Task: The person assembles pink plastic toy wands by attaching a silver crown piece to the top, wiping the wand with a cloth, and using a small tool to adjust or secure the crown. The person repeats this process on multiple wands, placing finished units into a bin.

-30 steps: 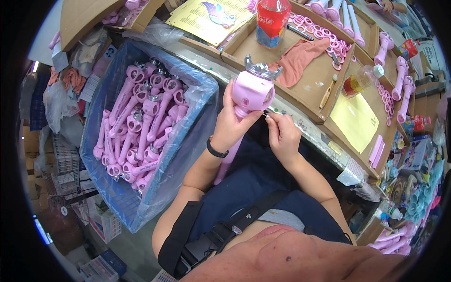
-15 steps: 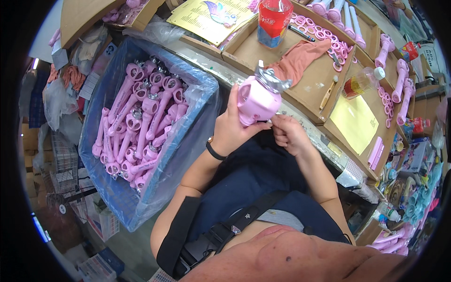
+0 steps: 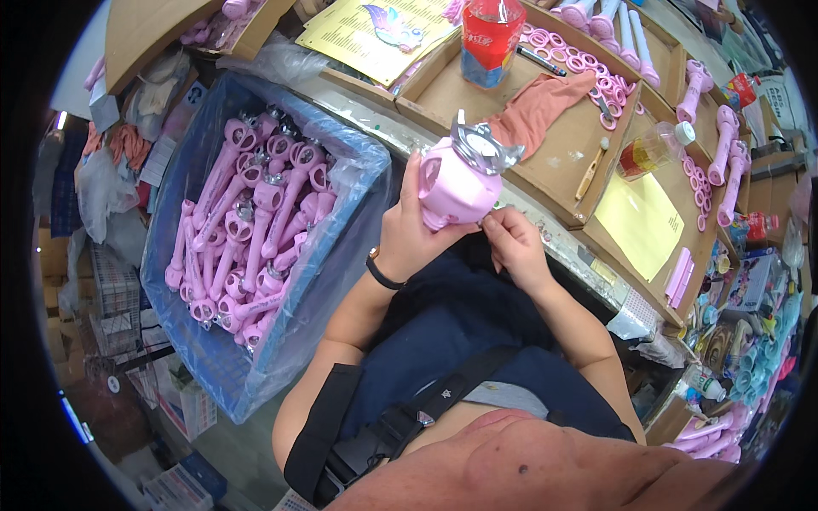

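My left hand [image 3: 415, 232] is wrapped around a pink toy wand [image 3: 460, 192], whose rounded head faces up with a silver crown-like piece [image 3: 487, 150] on top. The wand's handle is hidden from view. Close against the lower right of the head, my right hand [image 3: 515, 243] has thumb and forefinger pinched together; what they hold, if anything, is too small or hidden to make out. To the left, a blue crate [image 3: 256, 393] lined with clear plastic holds a heap of similar pink wands [image 3: 243, 230] with silver parts.
Beyond my hands are cardboard trays [image 3: 430, 81] with a red-labelled bottle [image 3: 492, 43], an orange-pink cloth [image 3: 541, 111], pink rings [image 3: 609, 89] and a brush [image 3: 590, 175]. On the right lie a yellow sheet [image 3: 639, 221], a bottle of amber liquid [image 3: 652, 153] and more wands [image 3: 724, 145].
The wand in my left hand has shifted slightly left and tilted a little. My right hand has moved slightly left with it, still pinched at the head's lower side.
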{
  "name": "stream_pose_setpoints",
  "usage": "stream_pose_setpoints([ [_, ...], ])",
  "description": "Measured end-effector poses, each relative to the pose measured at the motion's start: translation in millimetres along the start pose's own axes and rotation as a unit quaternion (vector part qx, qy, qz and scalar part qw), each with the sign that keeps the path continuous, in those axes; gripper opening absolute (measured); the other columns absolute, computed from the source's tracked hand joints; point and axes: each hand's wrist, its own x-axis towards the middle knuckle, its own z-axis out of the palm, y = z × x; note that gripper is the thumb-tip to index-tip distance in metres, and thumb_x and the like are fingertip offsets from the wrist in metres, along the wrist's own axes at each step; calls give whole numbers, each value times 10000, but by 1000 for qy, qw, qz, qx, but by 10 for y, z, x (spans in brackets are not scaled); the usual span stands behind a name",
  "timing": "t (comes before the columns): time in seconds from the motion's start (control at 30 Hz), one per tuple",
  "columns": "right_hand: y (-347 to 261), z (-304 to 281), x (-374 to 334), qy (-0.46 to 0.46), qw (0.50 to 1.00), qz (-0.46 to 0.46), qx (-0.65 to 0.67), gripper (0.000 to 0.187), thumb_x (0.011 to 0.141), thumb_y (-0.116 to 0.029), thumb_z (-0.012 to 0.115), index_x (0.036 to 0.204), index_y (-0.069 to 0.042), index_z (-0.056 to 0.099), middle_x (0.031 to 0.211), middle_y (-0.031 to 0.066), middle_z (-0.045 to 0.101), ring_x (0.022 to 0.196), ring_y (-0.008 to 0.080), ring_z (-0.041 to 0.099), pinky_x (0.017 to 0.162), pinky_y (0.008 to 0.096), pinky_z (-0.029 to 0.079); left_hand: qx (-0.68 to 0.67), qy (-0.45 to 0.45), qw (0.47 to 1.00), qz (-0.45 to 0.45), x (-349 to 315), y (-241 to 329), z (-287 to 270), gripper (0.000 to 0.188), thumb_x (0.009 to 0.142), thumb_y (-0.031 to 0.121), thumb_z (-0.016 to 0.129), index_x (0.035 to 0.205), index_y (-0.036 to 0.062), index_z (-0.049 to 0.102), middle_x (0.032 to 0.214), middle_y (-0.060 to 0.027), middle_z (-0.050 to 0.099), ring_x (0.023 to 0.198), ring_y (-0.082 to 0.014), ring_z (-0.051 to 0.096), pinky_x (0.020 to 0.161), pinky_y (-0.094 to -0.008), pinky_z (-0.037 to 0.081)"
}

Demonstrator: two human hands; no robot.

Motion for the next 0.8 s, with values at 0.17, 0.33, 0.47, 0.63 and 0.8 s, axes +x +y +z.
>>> stream_pose_setpoints([
  [0.17, -85, 42, -106, -49, 972, 133, 188, 181, 937, -218, 529, 901, -41, 546, 597, -35, 419, 411, 48, 328, 376, 206, 311, 0, -8, 999, 52, -35, -73, -8, 1105, 621, 347, 848, 1397, -44, 165, 1150, -246, 575, 1001, -323, 628, 782, -346, 519],
  [0.33, 105, 146, -125, 109, 828, -333, -438, 159, 913, -145, 519, 901, 2, 578, 748, 126, 582, 603, 279, 587, 554, 337, 462, -138, 24, 990, 10, -17, -160, -1, 1084, 643, 260, 845, 1407, -36, 135, 1253, -203, 505, 1114, -281, 551, 897, -342, 459],
  [0.47, 292, 153, -154, 68, 945, -165, -273, 224, 843, -225, 648, 884, -30, 544, 844, 126, 602, 671, 274, 601, 590, 341, 462, -349, 48, 932, -80, 183, -153, -261, 820, 773, 441, 711, 1319, -39, 332, 1138, -166, 555, 924, -197, 603, 798, -326, 508],
  [0.63, 620, 388, -162, 57, 910, -316, -261, 571, 690, -150, 801, 918, -34, 290, 1045, 218, 556, 834, 309, 608, 691, 336, 494, -556, 70, 827, -40, 419, 3, -101, 805, 826, 682, 397, 1243, -5, 442, 1177, -166, 553, 777, -192, 590, 673, -306, 489],
  [0.8, 779, 336, -194, 129, 884, -339, -293, 530, 705, -122, 771, 900, -42, 284, 1013, 231, 563, 756, 330, 609, 633, 343, 503, -522, 11, 835, -173, 288, 121, 181, 292, 844, 117, 572, 1099, 1, 489, 991, -132, 586, 750, -153, 595, 661, -288, 495],
])
